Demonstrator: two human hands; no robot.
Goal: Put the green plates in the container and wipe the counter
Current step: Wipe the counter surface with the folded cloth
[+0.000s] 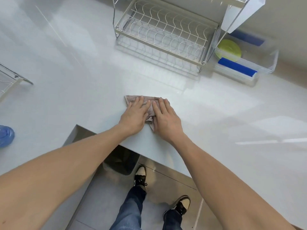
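Green plates [230,48] were already stacked in the clear container [272,62] at the far right of the desk [83,97], just right of the wire dish rack [162,35], which looked empty as far as I could see. So I'd call the first half of the job pretty much done, unless there were more plates somewhere out of view.

What was left was the wiping, and that was in hand. A brownish folded cloth [152,112] lay on the desk near the front edge, roughly in the middle. Both hands were pressed flat on top of it, side by side and almost touching, fingers spread and pointing away: left hand [135,115] on the left part, right hand [164,118] on the right. Not really gripping it, more pinning it down with open palms.

Can't tell how much of the desk had been covered, it's shiny everywhere. My guess is most of the surface still needed a pass.
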